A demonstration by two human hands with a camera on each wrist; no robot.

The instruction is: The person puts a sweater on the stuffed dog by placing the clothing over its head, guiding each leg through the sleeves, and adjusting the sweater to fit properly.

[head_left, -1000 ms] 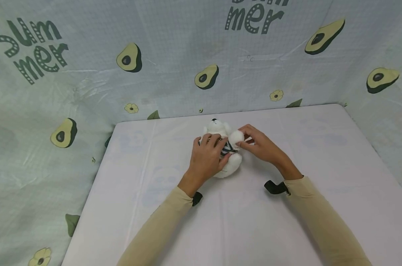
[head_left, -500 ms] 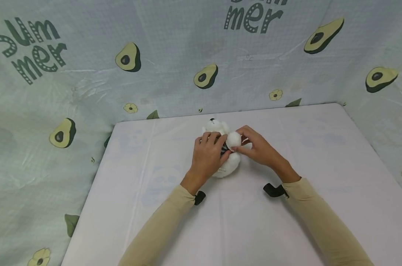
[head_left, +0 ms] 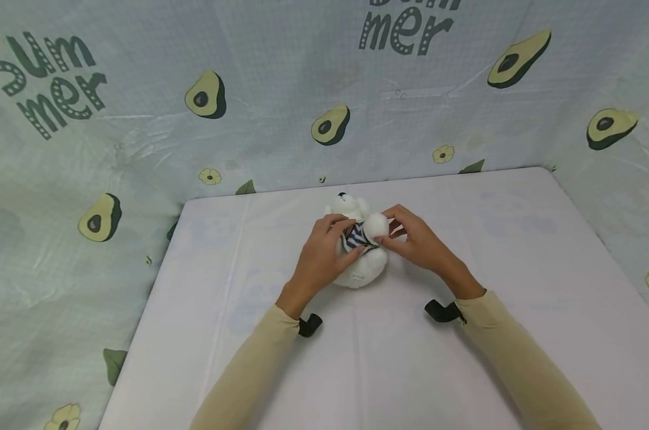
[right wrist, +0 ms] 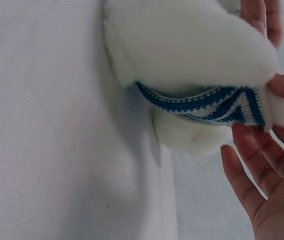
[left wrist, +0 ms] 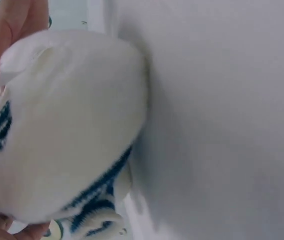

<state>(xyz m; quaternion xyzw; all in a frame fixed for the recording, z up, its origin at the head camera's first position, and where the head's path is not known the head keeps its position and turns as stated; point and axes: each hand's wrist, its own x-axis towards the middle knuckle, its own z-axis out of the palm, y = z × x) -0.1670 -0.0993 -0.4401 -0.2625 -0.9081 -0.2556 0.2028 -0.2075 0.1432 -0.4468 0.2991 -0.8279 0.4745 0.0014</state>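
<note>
Bear (head_left: 368,266) lay near the far edge of the white table (head_left: 405,370), its head toward the back and its round bottom toward the person. Pale bluish prints and straight creases marked the table, which spread out well beyond the bear on both sides. Left of the bear, past the table's edge, hung a pale sheet (head_left: 270,65) printed with "summer" lettering (head_left: 50,80) and avocados (head_left: 205,95); it ran on behind the bear, where small yellow flowers (head_left: 209,176) showed, and round to its right.

Left of the bear and nearer the person came the beige left sleeve (head_left: 249,367), a black left mount (head_left: 310,325) jutting from its cuff. Left hand (head_left: 321,248) grasped the bear's left flank, thumb on the belly, and hid that flank from the head view. Round the bear's middle sat a blue-and-white striped shirt (head_left: 354,236). Right hand (head_left: 418,239), at the bear's right, held its paw (head_left: 376,226) and the shirt's edge between thumb and fingers. Right of the bear and nearer the person were the right mount (head_left: 440,310) and right sleeve (head_left: 523,358).
</note>
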